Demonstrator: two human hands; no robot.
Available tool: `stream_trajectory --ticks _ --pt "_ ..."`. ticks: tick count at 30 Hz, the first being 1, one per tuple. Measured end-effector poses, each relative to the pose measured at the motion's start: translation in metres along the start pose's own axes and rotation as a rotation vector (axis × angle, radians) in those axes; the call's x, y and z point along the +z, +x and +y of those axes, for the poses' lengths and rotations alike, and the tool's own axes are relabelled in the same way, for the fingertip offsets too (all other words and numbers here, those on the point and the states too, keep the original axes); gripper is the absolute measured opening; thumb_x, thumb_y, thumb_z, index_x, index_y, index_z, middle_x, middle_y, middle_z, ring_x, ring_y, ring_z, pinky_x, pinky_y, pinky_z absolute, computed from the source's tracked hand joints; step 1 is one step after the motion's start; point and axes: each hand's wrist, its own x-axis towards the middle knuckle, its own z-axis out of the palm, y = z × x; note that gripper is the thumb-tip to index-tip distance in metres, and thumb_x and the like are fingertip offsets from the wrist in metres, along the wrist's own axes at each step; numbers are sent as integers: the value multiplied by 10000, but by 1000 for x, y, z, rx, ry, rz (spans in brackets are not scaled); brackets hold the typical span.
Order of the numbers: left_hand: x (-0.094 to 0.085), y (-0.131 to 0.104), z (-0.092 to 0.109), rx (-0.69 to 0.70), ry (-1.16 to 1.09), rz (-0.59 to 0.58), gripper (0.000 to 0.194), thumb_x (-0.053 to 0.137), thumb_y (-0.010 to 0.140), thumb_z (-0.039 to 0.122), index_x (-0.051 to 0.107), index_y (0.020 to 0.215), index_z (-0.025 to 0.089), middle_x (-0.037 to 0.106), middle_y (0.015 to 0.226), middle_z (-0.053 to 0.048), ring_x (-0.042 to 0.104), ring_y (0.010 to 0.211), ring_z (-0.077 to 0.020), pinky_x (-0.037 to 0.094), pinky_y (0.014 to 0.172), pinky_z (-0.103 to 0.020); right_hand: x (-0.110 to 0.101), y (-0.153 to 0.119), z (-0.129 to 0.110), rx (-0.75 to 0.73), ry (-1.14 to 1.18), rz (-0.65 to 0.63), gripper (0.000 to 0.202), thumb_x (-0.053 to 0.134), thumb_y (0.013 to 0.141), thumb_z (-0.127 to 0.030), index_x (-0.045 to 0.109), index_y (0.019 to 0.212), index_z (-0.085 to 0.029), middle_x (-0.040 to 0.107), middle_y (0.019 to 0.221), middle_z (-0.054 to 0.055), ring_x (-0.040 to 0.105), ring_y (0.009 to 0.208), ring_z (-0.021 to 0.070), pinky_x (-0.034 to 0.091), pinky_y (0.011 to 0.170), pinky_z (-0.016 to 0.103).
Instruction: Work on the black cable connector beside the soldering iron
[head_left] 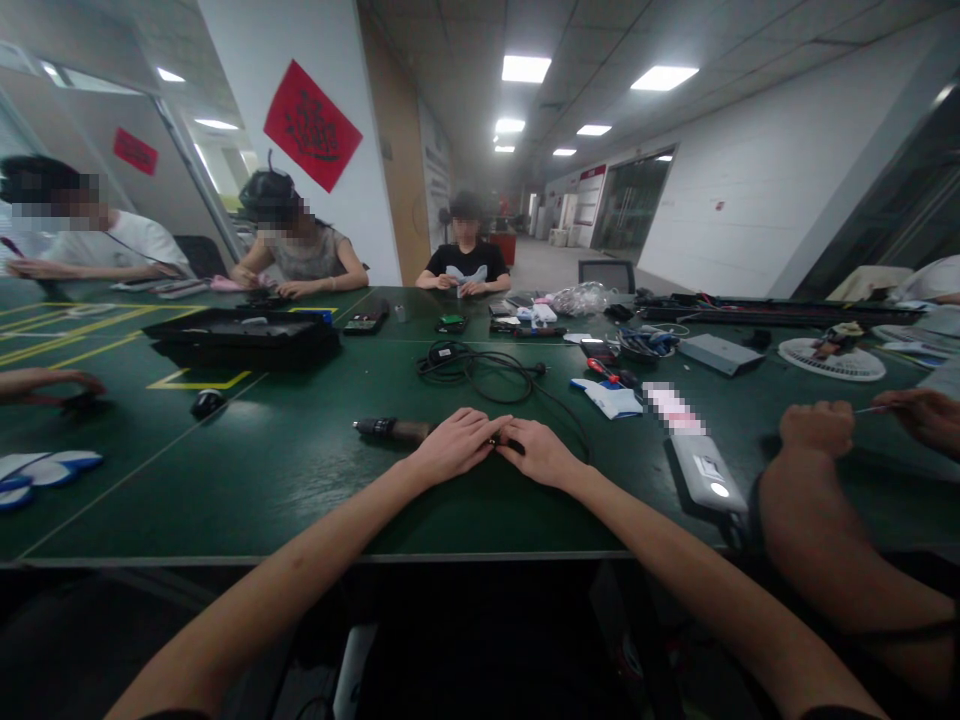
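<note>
An electric drill (397, 430) lies on its side on the green table, its dark chuck pointing left. My left hand (454, 442) is laid over the drill's body, fingers closed around it and hiding its middle. At the rear end, my right hand (538, 450) holds a dark part of the same drill, and its fingertips meet those of my left hand. A black cord (480, 375) is loosely coiled just beyond my hands, with its plug to the right. What my fingers press on is mostly covered.
A black tray (244, 335) and a mouse (208, 403) are at the left. On the right are a red screwdriver (602, 371), a glove (611, 397), a silver power bank (705, 470) and a round white grille (806, 357). Co-workers' hands are at both sides; several people sit opposite.
</note>
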Motion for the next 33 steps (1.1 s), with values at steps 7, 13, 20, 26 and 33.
stream_trajectory --ticks 7,13,20,26,33 --pt "2 -1 -1 24 10 -5 606 477 1024 233 277 1596 211 622 1230 -102 558 1185 -249 420 1080 -424 2 -1 1 3 -5 22 68 659 967 -204 680 1028 -180 707 1099 87 666 997 217 520 933 360" --pt "0 0 1 18 5 -9 627 491 1019 264 266 1600 197 628 1197 -101 564 1164 -257 421 1077 -436 1 0 2 -3 -2 -1 39 672 957 -194 677 989 -174 710 1088 90 664 989 217 524 904 348" --pt "0 1 0 -1 -7 -10 614 466 1033 256 250 1606 208 634 1197 -97 574 1157 -250 435 1063 -427 0 0 2 -9 -5 -1 43 661 967 -208 682 992 -180 713 1085 87 664 998 223 526 921 357" --pt "1 -1 0 42 -11 -17 618 488 1001 208 296 1588 204 623 1241 -107 550 1214 -255 422 1086 -426 2 -1 2 4 3 19 105 659 973 -221 690 1063 -175 707 1118 94 665 996 216 523 928 357" --pt "1 -1 -1 12 -18 -2 594 487 1022 270 303 1583 208 627 1207 -103 562 1191 -260 433 1074 -438 1 0 3 -9 7 8 62 669 969 -227 688 1002 -179 710 1074 89 664 982 218 526 911 353"
